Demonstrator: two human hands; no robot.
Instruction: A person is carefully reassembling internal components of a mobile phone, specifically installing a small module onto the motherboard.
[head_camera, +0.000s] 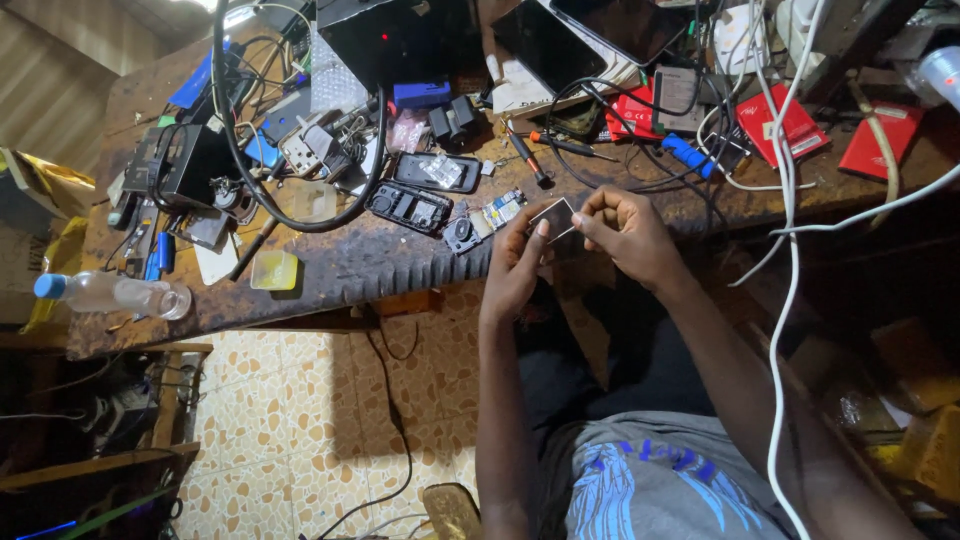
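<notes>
I look down at a dark, rough wooden bench (330, 270) with a worn edge. It is full of small things. Under it the floor (290, 420) has pale tiles with a stone pattern.

Both hands meet just in front of the bench edge. They hold one small flat square piece (553, 217). It is thin, with a dull grey face and a light rim. It looks like metal or glass, but I cannot tell which. My left hand (517, 262) grips it from below, thumb pressed on the near corner. My right hand (625, 232) pinches the other side with fingertips pressed together. I think the two hands hold it by the edges to keep the flat face clear and steady, up off the bench.

Just past the hands lie phone parts. An opened black phone (410, 209) lies flat with its inside showing. Next to it is a black phone back (437, 172) with something shiny on it. A small green board (503, 207) sits close to the left hand. I think they lie flat and near so they are easy to reach.

A screwdriver (528, 158) with a dark handle lies near them. A thick black cable (300, 215) curves in a big loop. White cables (790, 230) hang down on the right. Red flat packs (783, 122) lie far back. A clear plastic bottle (115, 293) with a blue cap lies on its side at the left edge, and a small yellow tub (274, 270) sits close by.
</notes>
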